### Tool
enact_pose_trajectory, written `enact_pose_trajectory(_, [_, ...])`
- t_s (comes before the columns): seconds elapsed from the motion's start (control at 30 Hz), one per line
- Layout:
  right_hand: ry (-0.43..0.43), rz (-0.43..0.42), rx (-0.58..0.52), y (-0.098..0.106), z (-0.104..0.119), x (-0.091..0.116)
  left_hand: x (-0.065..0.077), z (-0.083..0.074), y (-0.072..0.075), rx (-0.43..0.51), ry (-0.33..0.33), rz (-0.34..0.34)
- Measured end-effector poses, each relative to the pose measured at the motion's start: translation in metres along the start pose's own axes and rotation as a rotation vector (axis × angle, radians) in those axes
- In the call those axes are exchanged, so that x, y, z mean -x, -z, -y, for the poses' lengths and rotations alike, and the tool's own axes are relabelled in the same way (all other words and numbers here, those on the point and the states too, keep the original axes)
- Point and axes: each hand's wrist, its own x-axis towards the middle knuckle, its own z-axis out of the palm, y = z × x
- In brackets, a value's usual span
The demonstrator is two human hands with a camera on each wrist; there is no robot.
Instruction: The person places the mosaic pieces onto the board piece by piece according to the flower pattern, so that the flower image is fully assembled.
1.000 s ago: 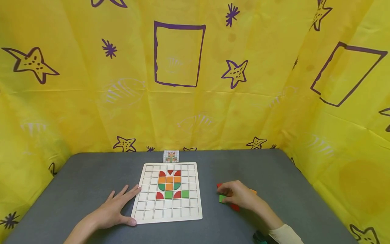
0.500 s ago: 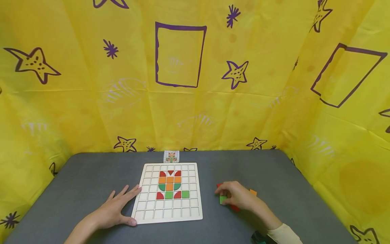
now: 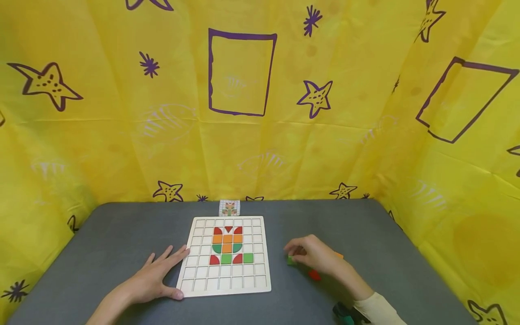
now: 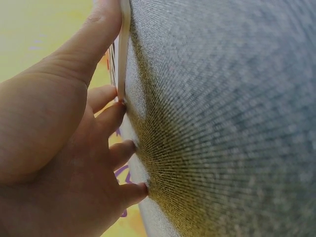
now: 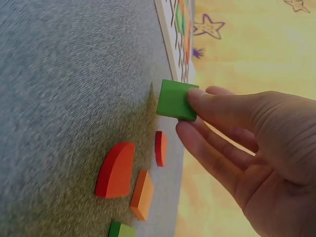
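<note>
My right hand [image 3: 314,255] pinches a green square tile [image 5: 173,98] between thumb and fingers. In the right wrist view the tile is raised above the grey tabletop, beside loose pieces. My left hand [image 3: 150,280] lies spread at the left edge of a white grid board [image 3: 199,273], its thumb near the front left corner. In the left wrist view its fingertips [image 4: 129,146] reach down to the table along the board's edge. Set in the board's cells are red, orange and green pieces [image 3: 227,248] forming a tulip-like figure.
Under and behind my right hand lie a red rounded piece [image 5: 116,173], another red piece [image 5: 160,148], an orange tile [image 5: 142,197] and a green piece [image 5: 121,230]. A small pattern card [image 3: 229,207] touches the board's far edge. Yellow patterned cloth [image 3: 243,149] surrounds the table.
My right hand has moved slightly left, carrying the green tile away from the loose pieces toward the board. My left hand keeps its place at the board's edge.
</note>
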Motion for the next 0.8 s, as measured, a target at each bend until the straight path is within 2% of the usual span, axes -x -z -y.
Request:
enact_pose_trajectory(0.4, [-0.003,-0.037,-0.005,-0.004,0.006,-0.016,0.0,-0.002,0.001,0.013,0.006,0.005])
enact_pose_trajectory(0.8, [-0.012,-0.021,-0.021,-0.01,0.016,-0.03,-0.001,-0.002,0.001,0.003,0.033,0.016])
